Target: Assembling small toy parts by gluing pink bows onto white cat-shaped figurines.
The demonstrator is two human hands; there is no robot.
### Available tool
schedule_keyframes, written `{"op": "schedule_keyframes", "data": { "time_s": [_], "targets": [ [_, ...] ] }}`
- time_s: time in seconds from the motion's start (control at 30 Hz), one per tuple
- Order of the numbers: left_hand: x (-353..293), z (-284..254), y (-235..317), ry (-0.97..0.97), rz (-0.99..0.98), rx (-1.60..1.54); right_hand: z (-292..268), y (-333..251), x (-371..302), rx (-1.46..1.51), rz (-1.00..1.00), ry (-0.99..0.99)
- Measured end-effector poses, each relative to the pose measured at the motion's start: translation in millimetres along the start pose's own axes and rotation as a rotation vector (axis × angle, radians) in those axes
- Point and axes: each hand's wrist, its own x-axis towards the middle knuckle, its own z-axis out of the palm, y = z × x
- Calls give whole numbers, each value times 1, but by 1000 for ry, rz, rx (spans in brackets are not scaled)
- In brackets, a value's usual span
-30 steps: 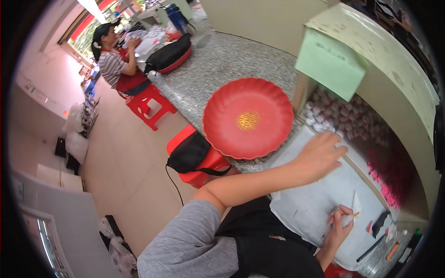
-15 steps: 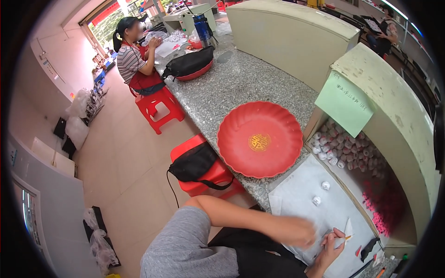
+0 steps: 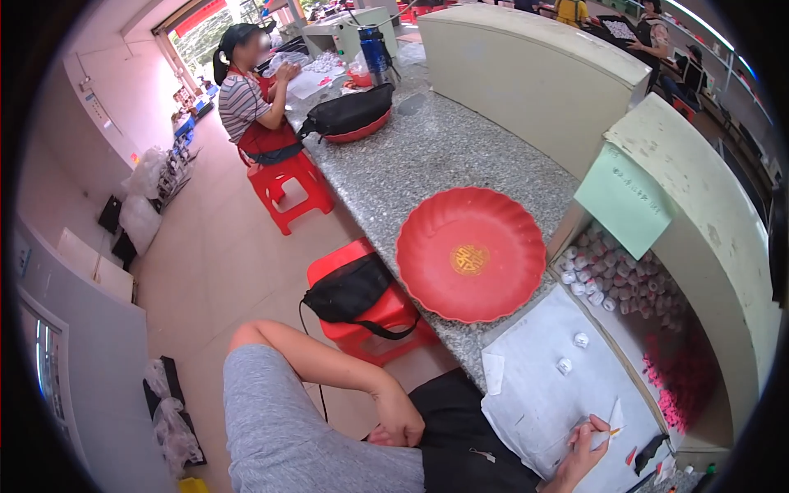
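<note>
My left hand [image 3: 399, 419] is low over my lap at the edge of my black apron [image 3: 460, 419], its fingers curled in. Whatever it may hold is hidden. On the right, my right hand [image 3: 585, 450] rests above the white paper sheet [image 3: 534, 329], fingers closed around a pale thing with an orange-yellow tip [image 3: 614, 431]. Its kind is unclear. Two small white round pieces [image 3: 581, 339] lie farther up the sheet. Beside the right hand are a small red piece [image 3: 630, 455] and a crumpled black scrap [image 3: 651, 453].
A red scalloped tray [image 3: 427, 271] sits beyond the sheet on the granite counter [image 3: 526, 168]. Right, an open bin holds white pieces [image 3: 612, 271] and pink ones [image 3: 670, 370] under a green note [image 3: 625, 197]. A black bag [image 3: 349, 289] lies on a red stool [image 3: 329, 329]. A co-worker [image 3: 246, 99] sits far left.
My left hand has swung left, from above the sheet beside my right hand to over my lap. My right hand has stayed nearly in place, and the view has shifted slightly.
</note>
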Motion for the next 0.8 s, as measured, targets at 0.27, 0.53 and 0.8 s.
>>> {"op": "schedule_keyframes", "data": {
  "time_s": [0.27, 0.53, 0.8],
  "targets": [
    [-21, 10, 13, 557, 360, -53, 4, -9, -3, -99, 82, 71],
    [-34, 35, -16, 348, 265, -468, 10, -13, -2, -177, 95, 72],
    [-32, 42, -10, 628, 560, -335, 13, -12, -3, -257, 104, 52]
  ]
}}
